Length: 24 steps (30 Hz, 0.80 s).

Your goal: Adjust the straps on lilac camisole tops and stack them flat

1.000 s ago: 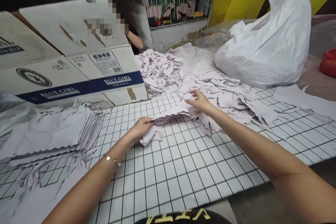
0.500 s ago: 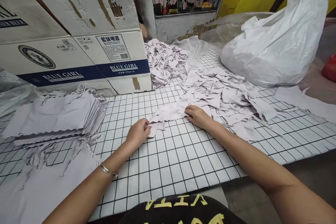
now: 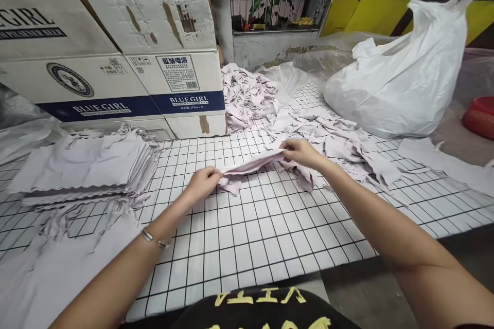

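Note:
My left hand [image 3: 204,183] and my right hand [image 3: 302,151] each pinch one end of a pale lilac cloth piece [image 3: 250,167] and hold it stretched a little above the white gridded table cover [image 3: 247,236]. Just behind my right hand lies a loose heap of the same cloth pieces [image 3: 339,139]. A neat stack of flattened cloth pieces [image 3: 83,167] sits to the left of my left hand. A thin bracelet shows on my left wrist.
Two white "Blue Girl" cardboard boxes [image 3: 116,61] stand at the back left. A full white plastic bag [image 3: 405,82] rests at the back right, with a red object [image 3: 478,115] at the right edge. More cloth scraps [image 3: 247,92] lie by a barred window.
Both hands pressed the cloth piece down on the table, then lifted it again, pulled taut between them. The view shifted; the person behind the boxes is out of sight now.

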### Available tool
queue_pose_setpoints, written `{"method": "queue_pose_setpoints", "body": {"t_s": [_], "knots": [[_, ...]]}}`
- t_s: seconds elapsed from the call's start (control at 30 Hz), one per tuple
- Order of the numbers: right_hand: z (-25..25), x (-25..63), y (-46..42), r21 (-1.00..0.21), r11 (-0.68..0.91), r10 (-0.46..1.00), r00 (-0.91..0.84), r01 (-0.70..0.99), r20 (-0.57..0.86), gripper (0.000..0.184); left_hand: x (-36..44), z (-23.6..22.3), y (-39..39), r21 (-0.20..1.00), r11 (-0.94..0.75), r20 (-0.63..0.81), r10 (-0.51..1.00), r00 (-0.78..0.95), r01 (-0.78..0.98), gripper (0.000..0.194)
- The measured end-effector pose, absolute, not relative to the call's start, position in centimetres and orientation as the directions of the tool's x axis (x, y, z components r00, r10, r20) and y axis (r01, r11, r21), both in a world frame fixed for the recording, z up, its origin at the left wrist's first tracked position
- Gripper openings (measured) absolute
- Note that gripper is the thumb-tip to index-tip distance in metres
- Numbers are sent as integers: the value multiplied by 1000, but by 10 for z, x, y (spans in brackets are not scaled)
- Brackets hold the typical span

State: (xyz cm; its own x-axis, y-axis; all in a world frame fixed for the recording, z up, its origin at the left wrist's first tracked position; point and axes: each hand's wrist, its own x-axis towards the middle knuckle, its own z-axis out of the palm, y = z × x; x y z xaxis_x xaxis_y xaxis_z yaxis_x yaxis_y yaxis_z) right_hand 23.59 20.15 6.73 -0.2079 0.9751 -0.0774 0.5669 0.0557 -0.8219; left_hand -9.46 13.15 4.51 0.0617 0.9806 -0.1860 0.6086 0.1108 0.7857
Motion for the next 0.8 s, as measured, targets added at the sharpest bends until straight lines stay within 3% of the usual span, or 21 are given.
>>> {"method": "queue_pose_setpoints", "body": {"t_s": [0.17,0.23,0.33,0.43,0.57,0.67,0.73,0.8], "knots": [[122,233,256,-932,-66,928,-320,355,-188,12,-121,98,189,609,-102,2,992,127,786,37],[142,227,280,-941,-123,924,-310,317,-225,14,-135,122,221,578,-162,50,985,164,800,35],[170,215,300,-948,-109,955,-231,300,-183,14,-156,156,257,521,-257,214,962,168,814,24],[188,203,293,-937,-23,976,-194,348,-96,16,-173,179,259,441,-359,399,899,178,823,25],[169,196,246,-833,88,970,-237,547,-53,19,-184,151,196,432,-305,296,937,186,849,25],[114,197,190,-632,174,966,-254,756,-38,22,-184,90,120,427,-250,132,968,214,869,24],[70,199,150,-537,289,940,-341,792,2,23,-181,50,69,417,-242,51,969,243,876,29],[33,201,113,-528,338,918,-397,779,1,25,-175,22,28,422,-216,8,972,235,881,33]]}}
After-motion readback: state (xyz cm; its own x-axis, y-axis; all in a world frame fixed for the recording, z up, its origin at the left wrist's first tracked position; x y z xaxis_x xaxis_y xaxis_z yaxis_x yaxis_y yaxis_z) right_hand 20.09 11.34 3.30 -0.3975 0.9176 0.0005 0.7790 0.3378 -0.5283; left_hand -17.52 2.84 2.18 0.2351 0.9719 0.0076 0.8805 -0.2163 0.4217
